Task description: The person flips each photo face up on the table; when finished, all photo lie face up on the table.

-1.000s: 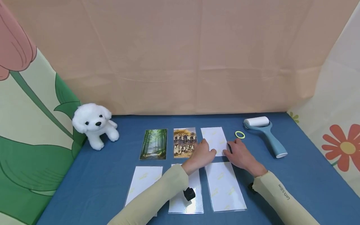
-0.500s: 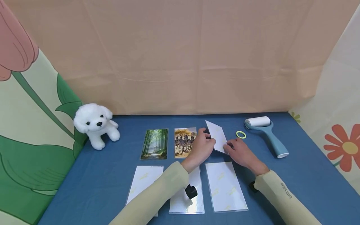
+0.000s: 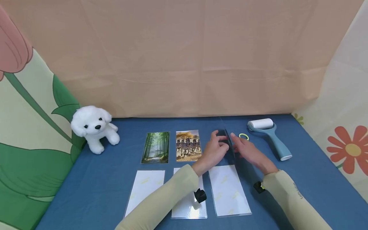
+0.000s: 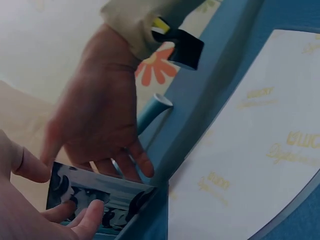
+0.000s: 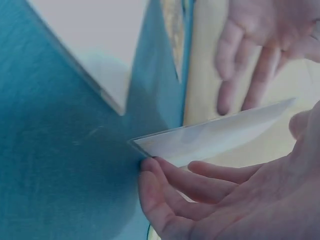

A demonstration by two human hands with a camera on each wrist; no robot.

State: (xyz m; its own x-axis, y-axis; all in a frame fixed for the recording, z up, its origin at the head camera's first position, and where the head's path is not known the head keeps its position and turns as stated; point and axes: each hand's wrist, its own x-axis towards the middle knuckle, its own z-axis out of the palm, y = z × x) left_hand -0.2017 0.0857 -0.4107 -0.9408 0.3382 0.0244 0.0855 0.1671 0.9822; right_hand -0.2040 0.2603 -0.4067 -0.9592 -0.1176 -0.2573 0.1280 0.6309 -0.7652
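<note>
I'm judging 2 photos [image 3: 155,147] done; a 3rd card [image 5: 215,135] is standing on edge between the left hand [image 3: 214,148] and right hand [image 3: 246,150], both loosely uncurled; 3 white sheets [image 3: 230,191] are lying seemingly unturned.

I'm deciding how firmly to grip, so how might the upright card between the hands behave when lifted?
The card is probably light, since its edge looks thin. It seems fairly stiff rather than floppy, as it is upright without drooping. It may be a little slippery, because its surface looks smooth.
</note>
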